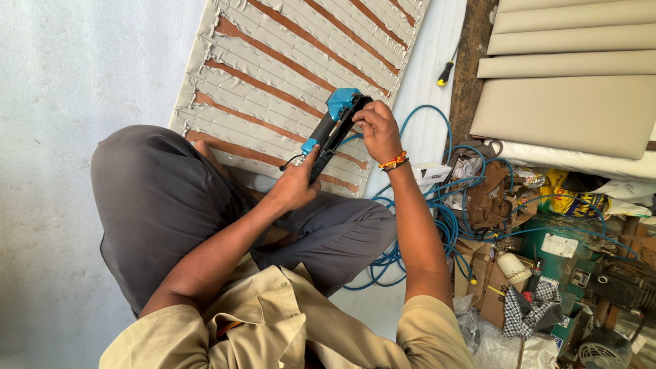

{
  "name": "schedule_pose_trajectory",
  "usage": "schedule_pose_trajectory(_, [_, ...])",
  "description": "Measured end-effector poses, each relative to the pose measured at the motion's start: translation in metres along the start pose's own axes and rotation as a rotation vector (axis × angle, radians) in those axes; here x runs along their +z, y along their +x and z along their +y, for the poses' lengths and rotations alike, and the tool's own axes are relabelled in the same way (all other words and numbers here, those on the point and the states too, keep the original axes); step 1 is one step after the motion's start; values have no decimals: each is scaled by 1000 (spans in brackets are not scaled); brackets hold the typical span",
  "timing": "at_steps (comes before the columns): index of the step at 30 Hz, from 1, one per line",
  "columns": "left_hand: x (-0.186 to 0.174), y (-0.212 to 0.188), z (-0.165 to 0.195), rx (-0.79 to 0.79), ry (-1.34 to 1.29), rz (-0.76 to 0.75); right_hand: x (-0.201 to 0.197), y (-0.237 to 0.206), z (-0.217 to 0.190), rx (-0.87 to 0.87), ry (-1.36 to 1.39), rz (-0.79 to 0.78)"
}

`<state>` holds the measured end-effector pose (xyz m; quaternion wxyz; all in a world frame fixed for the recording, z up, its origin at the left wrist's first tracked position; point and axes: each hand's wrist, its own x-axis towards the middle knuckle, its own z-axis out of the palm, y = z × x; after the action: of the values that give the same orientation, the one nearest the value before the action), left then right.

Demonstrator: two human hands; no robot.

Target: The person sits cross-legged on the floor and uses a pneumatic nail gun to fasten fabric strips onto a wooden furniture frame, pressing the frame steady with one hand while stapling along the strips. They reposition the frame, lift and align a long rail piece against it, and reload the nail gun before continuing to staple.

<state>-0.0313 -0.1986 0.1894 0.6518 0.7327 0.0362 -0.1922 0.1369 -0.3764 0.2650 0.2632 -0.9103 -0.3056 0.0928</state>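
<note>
I sit cross-legged on a white floor with a blue and black pneumatic staple gun (336, 120) held up in front of me. My left hand (295, 184) grips the gun's lower handle end. My right hand (378, 130), with a beaded band at the wrist, pinches the black top part of the gun near its head. A beige upholstered panel (287, 68) lies face down just beyond the gun, showing brown wooden slats and stapled fabric strips.
A blue air hose (437, 219) coils to my right among cardboard boxes, bags and a green compressor (567, 253). A screwdriver with a yellow and black handle (445, 72) lies on a wooden strip. Beige padded panels (567, 102) are stacked at the upper right.
</note>
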Motion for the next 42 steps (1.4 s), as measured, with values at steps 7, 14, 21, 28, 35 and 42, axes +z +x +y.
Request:
schedule_pose_trajectory(7, [6,2,-8,59,34,35,-4,3,-5,-178,-281,10])
schedule_pose_trajectory(14, [4,1,-5,39,42,11,-12,0,-7,-137,-290,-73])
schedule_pose_trajectory(21, [-5,-2,6,-17,-25,-5,-8,-8,-5,-104,-167,-33])
schedule_pose_trajectory(28, [4,0,-4,89,-26,61,14,-26,12,-112,-13,149])
schedule_pose_trajectory(35, [-2,0,4,19,-48,4,38,-30,17,-200,-14,356])
schedule_pose_trajectory(42, [-7,-3,12,-41,-38,-36,25,-28,13,-282,-210,303])
